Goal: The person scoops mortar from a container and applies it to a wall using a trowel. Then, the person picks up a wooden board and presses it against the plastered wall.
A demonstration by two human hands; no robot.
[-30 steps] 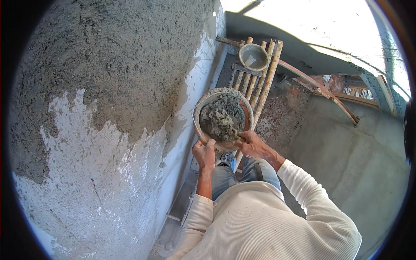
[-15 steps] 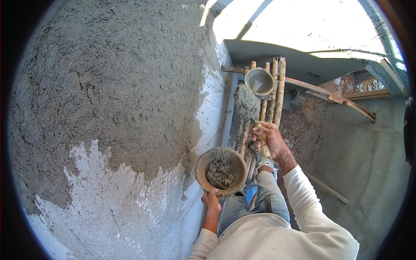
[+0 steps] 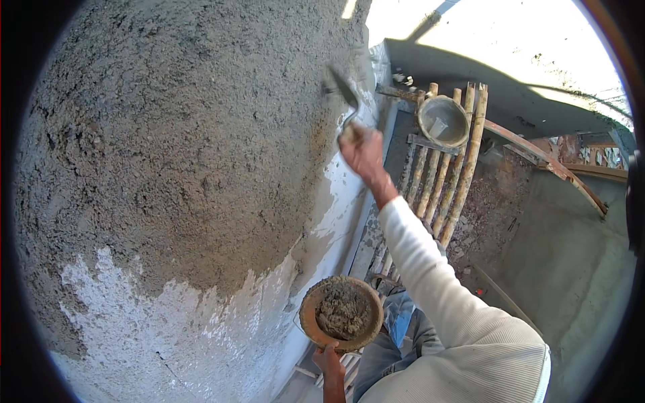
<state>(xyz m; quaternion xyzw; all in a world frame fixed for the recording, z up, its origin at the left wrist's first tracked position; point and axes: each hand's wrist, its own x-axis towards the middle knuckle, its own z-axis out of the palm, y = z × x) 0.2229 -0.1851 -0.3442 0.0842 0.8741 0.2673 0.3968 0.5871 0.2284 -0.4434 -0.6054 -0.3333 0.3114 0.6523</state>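
Note:
My right hand (image 3: 363,153) is closed round the handle of a trowel (image 3: 345,89), its blade tilted up against or very near the wall; motion blurs it, so contact is hard to tell. Wet grey mortar (image 3: 175,148) coats most of the wall on my left, with a ragged lower edge over a pale layer (image 3: 181,329). Low in front of me, my left hand (image 3: 329,361) grips the near rim of a round, shallow bowl (image 3: 308,316). A heap of mortar (image 3: 343,309) lies inside that bowl.
Bamboo poles (image 3: 463,181) form a scaffold platform beside the wall. On its far end stands a bucket (image 3: 455,111) of greyish water with a clear cup (image 3: 438,127) in it. A curved wooden plank (image 3: 547,161) reaches right, towards a grey wall (image 3: 571,248).
My right hand has swung up and left to the wall. The mortar load seen on the trowel before no longer shows on it. The view has shifted, and the bowl stays in my left hand.

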